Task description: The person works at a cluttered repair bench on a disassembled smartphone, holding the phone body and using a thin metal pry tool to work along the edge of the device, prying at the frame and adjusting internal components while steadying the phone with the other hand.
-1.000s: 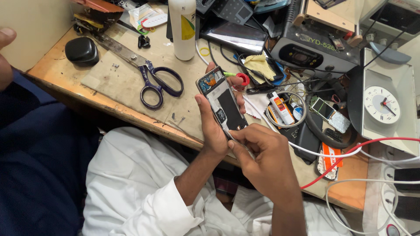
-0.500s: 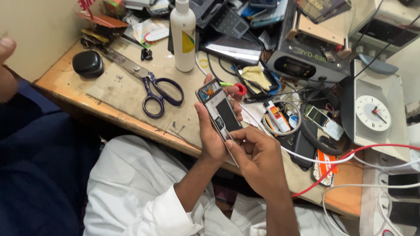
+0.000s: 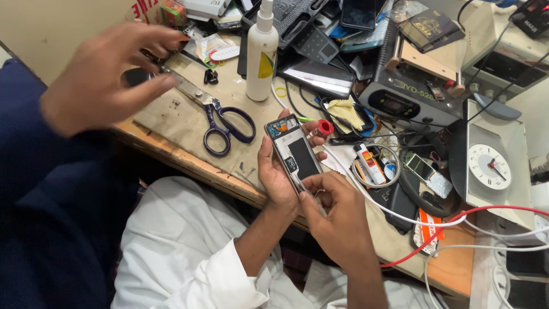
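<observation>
A person in white sleeves sits at a cluttered wooden workbench [image 3: 171, 154], holding an opened smartphone [image 3: 294, 151] over its near edge. The phone's back cover is off, showing a white inner frame and a dark rectangular battery. Its long axis runs from upper left to lower right, with the camera end pointing away from the person, toward the bench, and the bottom end toward their lap.

The left hand [image 3: 274, 174] cradles the phone from beneath and along its left edge, fingers wrapped up around the far side, so the phone lies in the palm. The right hand [image 3: 337, 220] sits at the phone's lower end, thumb and fingers curled close together and pinched at the bottom edge; whether it grips a small tool there cannot be made out.

On the bench to the left lie blue-handled scissors [image 3: 220, 123], and beyond them stands a white spray bottle [image 3: 262, 54]. To the right sits a white analogue clock [image 3: 489, 169]. A red cable [image 3: 457, 220] crosses the near right.

At upper left, another person's hand [image 3: 100, 80], blurred, fingers spread, hovers above the bench, coming from a dark blue sleeve.
</observation>
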Tool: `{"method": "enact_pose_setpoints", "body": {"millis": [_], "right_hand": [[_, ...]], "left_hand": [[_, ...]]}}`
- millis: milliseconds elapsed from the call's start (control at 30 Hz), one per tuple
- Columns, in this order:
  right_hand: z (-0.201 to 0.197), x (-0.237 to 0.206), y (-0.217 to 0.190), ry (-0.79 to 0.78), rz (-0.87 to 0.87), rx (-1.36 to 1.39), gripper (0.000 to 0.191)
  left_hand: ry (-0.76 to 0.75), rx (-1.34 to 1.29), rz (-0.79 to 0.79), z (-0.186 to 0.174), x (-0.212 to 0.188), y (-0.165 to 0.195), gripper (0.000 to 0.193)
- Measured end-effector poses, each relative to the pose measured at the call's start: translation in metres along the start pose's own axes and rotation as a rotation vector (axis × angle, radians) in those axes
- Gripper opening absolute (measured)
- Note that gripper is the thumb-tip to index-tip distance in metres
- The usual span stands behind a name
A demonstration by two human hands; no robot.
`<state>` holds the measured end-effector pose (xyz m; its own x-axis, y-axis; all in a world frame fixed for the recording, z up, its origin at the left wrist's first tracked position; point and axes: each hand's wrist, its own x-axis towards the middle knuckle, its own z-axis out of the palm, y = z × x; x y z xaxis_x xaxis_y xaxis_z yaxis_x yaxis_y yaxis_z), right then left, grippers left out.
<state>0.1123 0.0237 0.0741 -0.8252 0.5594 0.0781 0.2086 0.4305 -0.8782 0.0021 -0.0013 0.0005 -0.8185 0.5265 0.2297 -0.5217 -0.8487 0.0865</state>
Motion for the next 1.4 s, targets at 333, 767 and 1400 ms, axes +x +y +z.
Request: {"method": "enact_pose_setpoints", "body": {"millis": [333,767,1400], "right_hand": [[0.006,0.006,-0.023,0.045,-0.117,-0.229,0.018],[0.013,0.016,-0.042,0.076,-0.179,-0.228,0.018],[0.023,0.029,-0.053,0.129,-0.235,-0.217,0.016]], "left_hand": [[-0.009,-0.008,0.015,0.004,-0.002,0.000,0.068],[-0.002,0.141,0.035,0.006,-0.005,-0.003,0.073],[-0.056,0.306,0.023,0.008,-0.013,0.001,0.072]]}}
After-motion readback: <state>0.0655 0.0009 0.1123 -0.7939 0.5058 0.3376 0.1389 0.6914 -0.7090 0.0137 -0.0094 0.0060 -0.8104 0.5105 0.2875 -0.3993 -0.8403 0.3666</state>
